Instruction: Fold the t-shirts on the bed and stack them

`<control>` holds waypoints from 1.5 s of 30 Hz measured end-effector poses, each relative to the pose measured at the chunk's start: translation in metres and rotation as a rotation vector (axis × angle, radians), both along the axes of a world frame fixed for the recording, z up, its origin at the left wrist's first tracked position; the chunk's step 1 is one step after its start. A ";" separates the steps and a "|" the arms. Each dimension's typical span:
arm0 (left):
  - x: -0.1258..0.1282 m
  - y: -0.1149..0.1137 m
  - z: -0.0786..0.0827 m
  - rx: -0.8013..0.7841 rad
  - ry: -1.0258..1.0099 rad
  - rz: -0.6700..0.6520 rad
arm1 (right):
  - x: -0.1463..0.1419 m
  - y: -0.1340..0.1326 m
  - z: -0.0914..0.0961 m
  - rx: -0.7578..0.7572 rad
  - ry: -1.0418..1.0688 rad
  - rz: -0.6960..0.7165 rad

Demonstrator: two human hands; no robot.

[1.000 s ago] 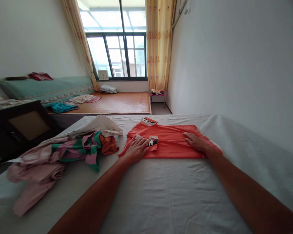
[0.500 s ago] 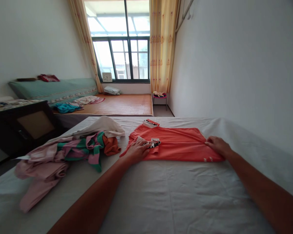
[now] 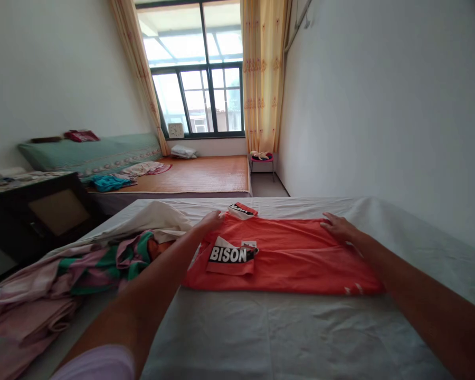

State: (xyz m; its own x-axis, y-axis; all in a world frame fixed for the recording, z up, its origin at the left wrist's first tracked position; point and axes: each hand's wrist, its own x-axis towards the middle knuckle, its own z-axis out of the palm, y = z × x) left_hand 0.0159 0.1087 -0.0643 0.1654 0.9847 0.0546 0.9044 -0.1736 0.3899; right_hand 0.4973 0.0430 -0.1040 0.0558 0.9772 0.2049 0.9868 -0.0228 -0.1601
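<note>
An orange-red T-shirt [image 3: 288,258] lies flat and partly folded, its body stretching to the right. Two sleeve ends carry black bands with white lettering; the nearer band [image 3: 227,255] reads BISON. My left hand [image 3: 211,221] is at the shirt's far left edge, beside the far sleeve [image 3: 241,210]. Its fingers are mostly hidden by the back of the hand. At the far right corner of the shirt is my right hand [image 3: 338,228], thumb and fingers apart, touching or just over the edge.
A white sheet [image 3: 229,332] covers the surface. Crumpled pink, green and cream clothes [image 3: 106,264] lie to my left, partly behind my forearm. Beyond stand a dark cabinet [image 3: 31,211], a bed with a woven mat [image 3: 201,174] and a small stool [image 3: 262,157]. A wall rises on the right.
Both hands have moved away from me to the far edge of the shirt. The left has come off the near sleeve, uncovering its lettering. The view has shifted slightly.
</note>
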 end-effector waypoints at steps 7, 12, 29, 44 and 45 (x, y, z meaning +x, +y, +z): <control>0.038 0.051 -0.016 -0.008 -0.210 0.077 | -0.001 0.017 0.008 -0.175 0.223 0.071; 0.058 0.059 -0.003 -0.019 -0.447 0.030 | -0.008 0.013 0.019 -0.077 0.259 0.091; -0.029 -0.133 0.006 -0.096 -0.428 -0.710 | -0.002 -0.110 0.030 -0.092 0.441 0.360; -0.052 -0.120 0.005 0.131 -0.440 -0.293 | 0.007 -0.104 0.029 0.077 -0.033 -0.020; -0.053 -0.109 0.005 0.176 -0.415 -0.215 | 0.005 -0.098 0.028 0.101 -0.012 -0.063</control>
